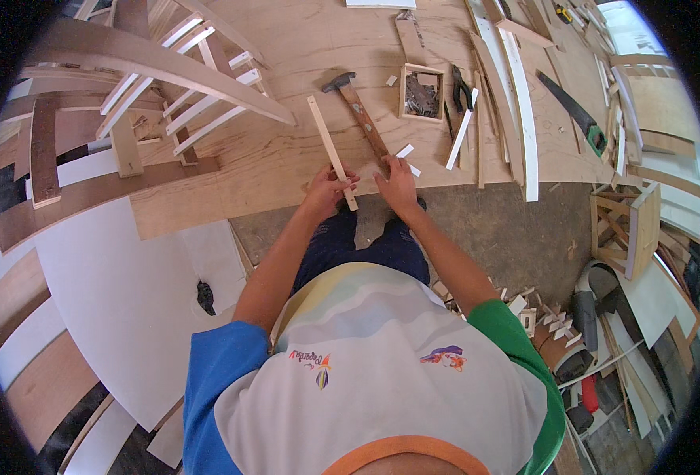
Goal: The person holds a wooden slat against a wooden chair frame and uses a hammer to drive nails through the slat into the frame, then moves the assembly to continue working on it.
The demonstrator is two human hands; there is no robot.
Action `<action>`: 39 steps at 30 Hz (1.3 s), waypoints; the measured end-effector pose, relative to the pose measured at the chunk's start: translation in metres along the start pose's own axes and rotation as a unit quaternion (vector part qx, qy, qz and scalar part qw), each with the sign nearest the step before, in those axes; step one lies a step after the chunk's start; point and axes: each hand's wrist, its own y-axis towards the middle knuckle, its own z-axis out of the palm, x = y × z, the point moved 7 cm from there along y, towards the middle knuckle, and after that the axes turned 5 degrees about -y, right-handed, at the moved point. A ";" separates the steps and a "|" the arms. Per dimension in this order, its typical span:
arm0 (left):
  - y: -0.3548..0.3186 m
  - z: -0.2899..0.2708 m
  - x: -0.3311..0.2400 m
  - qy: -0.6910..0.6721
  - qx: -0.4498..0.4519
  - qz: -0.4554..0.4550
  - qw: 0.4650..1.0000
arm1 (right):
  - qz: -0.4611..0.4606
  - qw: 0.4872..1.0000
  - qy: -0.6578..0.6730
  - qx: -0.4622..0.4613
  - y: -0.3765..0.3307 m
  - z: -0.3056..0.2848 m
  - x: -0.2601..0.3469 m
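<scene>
My left hand (328,192) is closed around the lower part of a narrow pale wooden strip (324,134), which tilts up and away over the workbench (271,170). To its right, a claw hammer (363,119) with a worn wooden handle lies with its dark head on the far side. The fingers of my right hand (398,188) are curled at the near end of that handle; the thumb stands a little apart. Small white strips (407,158) lie just beyond the right hand. Both hands are at the bench's near edge.
A wooden box of nails (423,93), black-handled pliers (462,87) and long strips (516,103) lie beyond my right hand. Farther right is a handsaw (575,111). Slatted wooden frames (184,79) stand at left. A small wooden stool (639,226) and offcuts sit at right.
</scene>
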 end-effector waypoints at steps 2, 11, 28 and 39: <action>0.003 -0.016 0.012 0.007 -0.023 -0.014 1.000 | 0.033 0.999 -0.033 0.025 0.005 0.007 -0.005; -0.021 -0.039 0.002 0.112 -0.124 0.014 0.986 | 0.098 0.990 -0.015 0.098 0.027 0.021 -0.027; 0.001 -0.034 0.032 0.463 -0.314 0.108 0.822 | -0.112 0.981 -0.121 0.105 0.000 0.001 -0.076; -0.004 0.002 0.028 0.594 -0.348 0.125 0.714 | 0.008 0.985 0.067 0.156 -0.028 -0.007 -0.100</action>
